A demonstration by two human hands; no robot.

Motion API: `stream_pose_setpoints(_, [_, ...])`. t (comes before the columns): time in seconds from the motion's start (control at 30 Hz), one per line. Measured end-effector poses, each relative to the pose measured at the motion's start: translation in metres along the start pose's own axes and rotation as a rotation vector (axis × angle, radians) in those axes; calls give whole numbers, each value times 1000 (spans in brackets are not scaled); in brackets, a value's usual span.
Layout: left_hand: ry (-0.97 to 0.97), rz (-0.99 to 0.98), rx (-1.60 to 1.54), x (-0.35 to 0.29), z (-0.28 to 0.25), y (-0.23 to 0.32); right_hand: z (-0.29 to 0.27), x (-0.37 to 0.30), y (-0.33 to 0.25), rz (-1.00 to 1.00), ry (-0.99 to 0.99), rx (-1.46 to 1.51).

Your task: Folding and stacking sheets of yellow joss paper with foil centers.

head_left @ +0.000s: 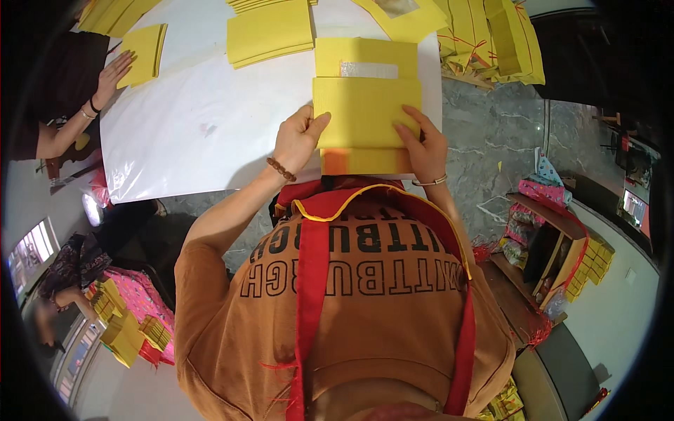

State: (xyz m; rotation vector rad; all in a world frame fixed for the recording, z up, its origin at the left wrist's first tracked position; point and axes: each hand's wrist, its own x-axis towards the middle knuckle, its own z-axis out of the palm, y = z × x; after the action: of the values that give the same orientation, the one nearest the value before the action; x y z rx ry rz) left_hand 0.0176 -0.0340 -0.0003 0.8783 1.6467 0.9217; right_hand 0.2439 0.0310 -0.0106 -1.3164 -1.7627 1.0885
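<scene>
At the table's near right edge lies a folded yellow paper piece [365, 112], perhaps a flattened bag. A whitish strip [368, 69] shows near its far end, and an orange patch [338, 161] marks its near end. My left hand [298, 139] grips the left edge, thumb on top and the other fingers mostly hidden. At the right edge, my right hand [427, 146] is closed around the paper, its thumb and forefinger lying on the face. A stack of flat yellow paper pieces [270, 34] sits just beyond on the white-covered table [189, 140].
Another person's hand [116, 72] rests on a yellow stack [145, 56] at the table's far left. Yellow bags with red cords [484, 42] stand at the far right. A wooden shelf unit [544, 245] holds bundles on the right. Lower left, a second person is beside a pink-covered surface [144, 288].
</scene>
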Motion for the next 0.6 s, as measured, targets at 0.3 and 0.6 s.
stream_pose_setpoints(0.3, [-4,-54,-176,11,-1,-12,5,7,-7,107,10,-22])
stream_pose_setpoints(0.6, [315,523,296,0,-4,25,4,8,-6,107,20,-68])
